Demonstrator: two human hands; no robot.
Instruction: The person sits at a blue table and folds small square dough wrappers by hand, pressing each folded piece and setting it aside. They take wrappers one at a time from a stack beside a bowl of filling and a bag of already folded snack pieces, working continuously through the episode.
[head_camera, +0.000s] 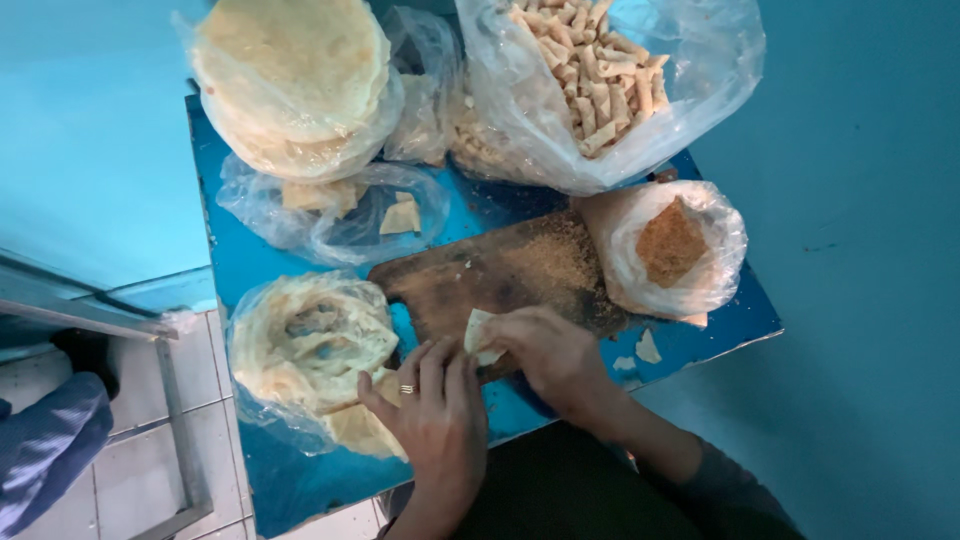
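**A small dough piece worked between both hands at the board's near edge**

A small pale dough piece (480, 335) is pinched at the near edge of the dark wooden board (500, 275), which lies on a blue table (720, 330). The piece is gripped by the right hand (555, 355) — its fingers curled around the far side, the thumb apparently under it. The left hand (435, 415), a ring on one finger, is laid flat just beside, its fingertips (440, 352) touching or nearly touching the piece's near edge; nothing is grasped by it.

For the fold to be made cleanly, the piece is best kept low over the board and pressed evenly from both sides — a hard squeeze would likely tear so thin a sheet. A bagged stack of wrappers (305, 340) lies left of the hands, a bag of brown crumbs (670, 245) at the right, and a bag of finished rolls (600, 70) beyond.
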